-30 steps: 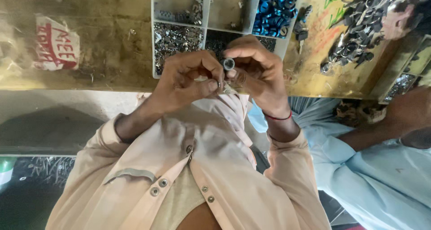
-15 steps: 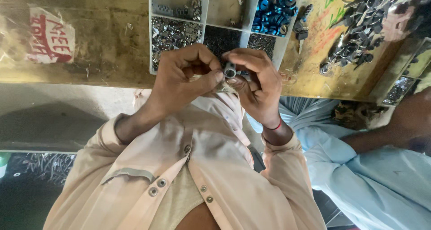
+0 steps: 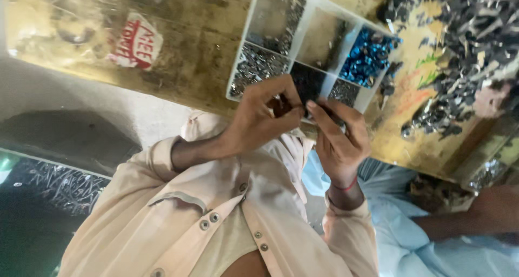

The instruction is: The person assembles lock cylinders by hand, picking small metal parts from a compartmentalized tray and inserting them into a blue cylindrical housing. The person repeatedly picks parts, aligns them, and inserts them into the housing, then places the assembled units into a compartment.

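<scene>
My left hand (image 3: 259, 120) and my right hand (image 3: 338, 142) meet fingertip to fingertip over the near edge of a worn yellowish table (image 3: 189, 60). Both pinch a small dark metal part (image 3: 304, 109), which my fingers mostly hide. Just beyond my hands lies a white divided parts box (image 3: 296, 36). Its compartments hold small silver pieces (image 3: 257, 66) and blue pieces (image 3: 367, 55). My beige buttoned shirt (image 3: 216, 217) fills the bottom of the view.
A heap of dark metal parts (image 3: 465, 44) covers the table's right side. Another person in a light blue shirt (image 3: 432, 244) sits at my right, with a forearm (image 3: 486, 212) near the table edge. A red-and-white sticker (image 3: 135, 41) is on the table at left.
The view has tilted and shifted. My hands have stayed together on the part, and the small metal ring seen between my fingers earlier is now mostly covered.
</scene>
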